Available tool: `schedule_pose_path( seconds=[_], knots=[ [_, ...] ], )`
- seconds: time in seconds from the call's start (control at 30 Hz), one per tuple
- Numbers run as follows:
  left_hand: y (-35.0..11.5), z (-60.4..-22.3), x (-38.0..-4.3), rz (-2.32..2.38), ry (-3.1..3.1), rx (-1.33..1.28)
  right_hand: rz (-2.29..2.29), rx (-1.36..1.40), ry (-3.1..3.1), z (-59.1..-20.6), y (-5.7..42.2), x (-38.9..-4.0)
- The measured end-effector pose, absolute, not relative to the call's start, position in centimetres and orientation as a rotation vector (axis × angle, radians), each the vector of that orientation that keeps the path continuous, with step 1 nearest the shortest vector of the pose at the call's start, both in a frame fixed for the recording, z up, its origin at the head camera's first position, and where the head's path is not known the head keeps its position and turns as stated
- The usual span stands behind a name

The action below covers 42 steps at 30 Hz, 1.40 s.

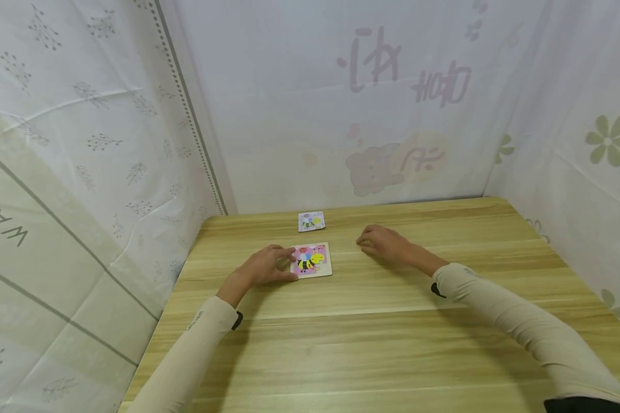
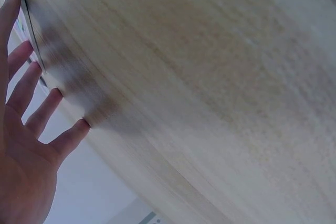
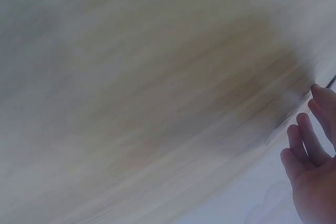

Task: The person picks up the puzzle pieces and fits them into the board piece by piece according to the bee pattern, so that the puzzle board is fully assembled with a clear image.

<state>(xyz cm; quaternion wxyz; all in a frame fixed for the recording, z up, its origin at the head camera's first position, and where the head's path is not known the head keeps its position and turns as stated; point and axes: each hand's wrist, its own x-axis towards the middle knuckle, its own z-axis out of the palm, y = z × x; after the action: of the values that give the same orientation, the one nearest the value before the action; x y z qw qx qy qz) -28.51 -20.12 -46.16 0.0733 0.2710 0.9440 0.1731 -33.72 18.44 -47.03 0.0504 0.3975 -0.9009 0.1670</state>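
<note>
A square bee puzzle point(image 1: 315, 261) in a pale frame lies on the wooden table, with a yellow-and-black bee on pink. My left hand point(image 1: 266, 265) holds it at its left side, thumb at the lower left corner and forefinger at the upper left. In the left wrist view, the fingers of my left hand point(image 2: 31, 124) are spread, and the puzzle's edge point(image 2: 27, 22) shows by the thumb. Right of the puzzle, my right hand point(image 1: 384, 244) is low over the table, its fingers loosely bent with nothing visible in them. The right wrist view shows this right hand point(image 3: 315, 156) at the edge.
Behind the puzzle lies a small paper card point(image 1: 311, 221) with a similar bee picture. The wooden table point(image 1: 310, 355) reaches back to a printed white curtain point(image 1: 289, 115), and more patterned curtains hang on both sides.
</note>
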Motion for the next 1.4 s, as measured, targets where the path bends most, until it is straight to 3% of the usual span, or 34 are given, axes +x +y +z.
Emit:
schedule_pose_path(
  seconds=[0.3,0.7,1.4],
  knots=[
    [-20.1,-46.2,-28.3,0.539,2.831,0.831,0.537,1.050,-2.854,-47.1,20.6,-34.6],
    [-20.1,-46.0,-28.2,0.553,2.824,0.834,0.580,1.082,-2.863,-46.9,21.8,-35.3],
    [-20.2,-46.0,-28.4,0.542,2.825,0.827,0.617,1.201,-2.815,-46.8,18.4,-34.3]
  ],
)
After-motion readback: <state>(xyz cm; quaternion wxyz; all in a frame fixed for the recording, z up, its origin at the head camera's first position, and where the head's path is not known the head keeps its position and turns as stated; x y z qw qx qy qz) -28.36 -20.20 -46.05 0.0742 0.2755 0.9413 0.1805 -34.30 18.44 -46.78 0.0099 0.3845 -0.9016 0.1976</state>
